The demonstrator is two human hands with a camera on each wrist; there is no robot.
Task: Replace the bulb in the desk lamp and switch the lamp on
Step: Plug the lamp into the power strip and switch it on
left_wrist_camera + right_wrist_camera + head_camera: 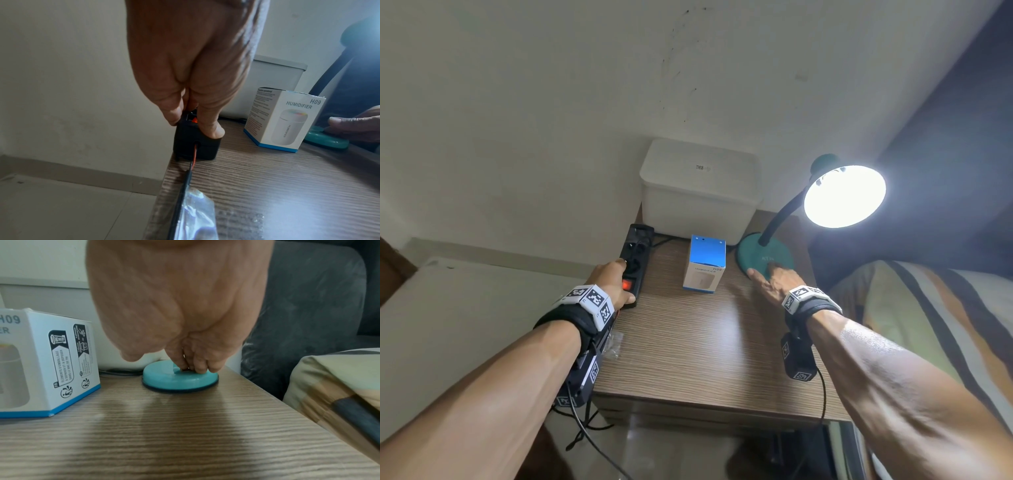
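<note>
The teal desk lamp stands at the back right of the wooden nightstand [705, 359]. Its shade [844, 197] glows bright white, and the glare hides the bulb. My right hand [770, 274] reaches to the round teal base [755, 255], where the fingertips [200, 368] press down on the base [179, 381] at a dark switch. My left hand [613, 279] grips the near end of a black power strip [637, 246] at the table's left edge. Thumb and fingers [212, 129] clasp the strip [195, 149] on both sides. Its red rocker switch [626, 284] is lit.
A blue and white humidifier box [705, 267] stands between the strip and the lamp base. Behind it, a white lidded bin [698, 192] sits against the wall. A clear plastic wrapper [614, 344] lies near the left edge. A striped blanket [928, 325] borders the right side.
</note>
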